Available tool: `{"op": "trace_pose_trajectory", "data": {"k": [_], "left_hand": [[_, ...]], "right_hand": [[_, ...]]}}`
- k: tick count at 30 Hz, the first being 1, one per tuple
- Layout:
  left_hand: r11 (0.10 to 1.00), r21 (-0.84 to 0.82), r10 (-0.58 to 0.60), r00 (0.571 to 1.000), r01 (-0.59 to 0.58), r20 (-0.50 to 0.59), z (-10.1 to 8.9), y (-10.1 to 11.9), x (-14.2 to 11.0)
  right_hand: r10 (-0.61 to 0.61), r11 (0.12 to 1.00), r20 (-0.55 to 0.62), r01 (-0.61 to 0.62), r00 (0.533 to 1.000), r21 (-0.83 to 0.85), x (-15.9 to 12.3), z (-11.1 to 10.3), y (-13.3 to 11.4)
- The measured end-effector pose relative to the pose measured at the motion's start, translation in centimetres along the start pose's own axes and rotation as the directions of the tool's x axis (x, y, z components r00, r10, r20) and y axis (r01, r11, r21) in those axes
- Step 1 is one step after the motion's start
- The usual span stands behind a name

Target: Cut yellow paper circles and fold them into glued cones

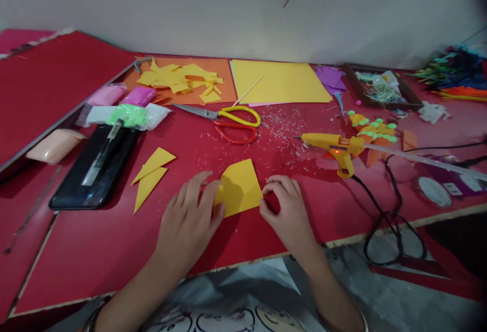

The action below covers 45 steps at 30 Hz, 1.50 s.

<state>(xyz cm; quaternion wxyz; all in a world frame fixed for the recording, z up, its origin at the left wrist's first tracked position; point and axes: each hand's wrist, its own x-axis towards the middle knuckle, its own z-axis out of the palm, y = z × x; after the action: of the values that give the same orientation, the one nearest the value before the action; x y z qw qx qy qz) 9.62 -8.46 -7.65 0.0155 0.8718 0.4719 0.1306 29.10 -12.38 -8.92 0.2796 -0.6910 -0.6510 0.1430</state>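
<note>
A yellow paper piece [239, 186] with a rounded top lies on the red table [114, 251] near its front edge. My left hand [190, 220] rests on the paper's left edge, fingers curled and pressing it down. My right hand [283, 205] pinches the paper's right corner with bent fingers. Two yellow paper triangles [151, 176] lie to the left of my hands.
Yellow-handled scissors [224, 115] over red ones, a yellow glue gun [337, 147] with a black cord [391, 220], a yellow sheet [279, 82], yellow scraps [182, 79], a black tray with a pen [97, 164], clay packets [127, 109], a small paper craft [375, 132], a box of bits [382, 88].
</note>
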Motion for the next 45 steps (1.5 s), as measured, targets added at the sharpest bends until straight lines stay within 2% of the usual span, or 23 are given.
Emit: {"op": "trace_pose_trajectory", "data": {"k": [1, 3, 4, 6, 11, 14, 19, 34, 41, 45], "left_hand": [[0.996, 0.019, 0.092, 0.996, -0.092, -0.020, 0.0, 0.2, -0.1], [0.959, 0.035, 0.281, 0.960, -0.280, -0.008, 0.1, 0.7, -0.1], [0.939, 0.030, 0.343, 0.939, -0.343, 0.010, 0.3, 1.0, 0.0], [0.921, 0.006, 0.390, 0.919, -0.390, 0.053, 0.6, 1.6, 0.2], [0.933, -0.083, 0.359, 0.912, -0.349, 0.199, 1.2, 1.9, 0.8], [0.933, -0.120, 0.360, 0.906, -0.341, 0.223, 1.1, 1.6, 0.9], [0.910, -0.163, 0.412, 0.869, -0.380, 0.275, 0.9, 1.1, 0.8], [0.912, -0.175, 0.410, 0.851, -0.371, 0.328, 1.0, 1.0, 0.8], [0.881, -0.246, 0.472, 0.792, -0.405, 0.387, 0.7, 0.4, 1.3], [0.861, -0.261, 0.508, 0.772, -0.437, 0.382, 0.9, 0.1, 1.6]], "right_hand": [[-0.002, 1.000, 0.000, 0.002, 1.000, -0.001, 0.0, 0.0, 0.0], [-0.008, 1.000, -0.003, 0.008, 1.000, -0.006, 0.0, 0.1, 0.0], [-0.014, 1.000, -0.007, 0.014, 1.000, -0.009, 0.0, 0.1, 0.0], [-0.025, 1.000, -0.016, 0.024, 1.000, -0.018, 0.0, 0.1, 0.1], [-0.035, 0.999, -0.014, 0.034, 0.999, -0.037, -0.1, 0.1, 0.1], [-0.037, 0.999, -0.018, 0.036, 0.999, -0.036, -0.1, 0.2, 0.1], [-0.024, 0.998, -0.011, 0.023, 1.000, -0.054, -0.1, 0.3, -0.1], [-0.009, 0.995, 0.012, 0.010, 1.000, -0.097, -0.1, 0.3, -0.2], [-0.007, 0.993, 0.018, 0.009, 1.000, -0.116, -0.1, 0.2, -0.2], [-0.003, 0.992, 0.020, 0.005, 1.000, -0.125, -0.2, 0.3, -0.2]]}}
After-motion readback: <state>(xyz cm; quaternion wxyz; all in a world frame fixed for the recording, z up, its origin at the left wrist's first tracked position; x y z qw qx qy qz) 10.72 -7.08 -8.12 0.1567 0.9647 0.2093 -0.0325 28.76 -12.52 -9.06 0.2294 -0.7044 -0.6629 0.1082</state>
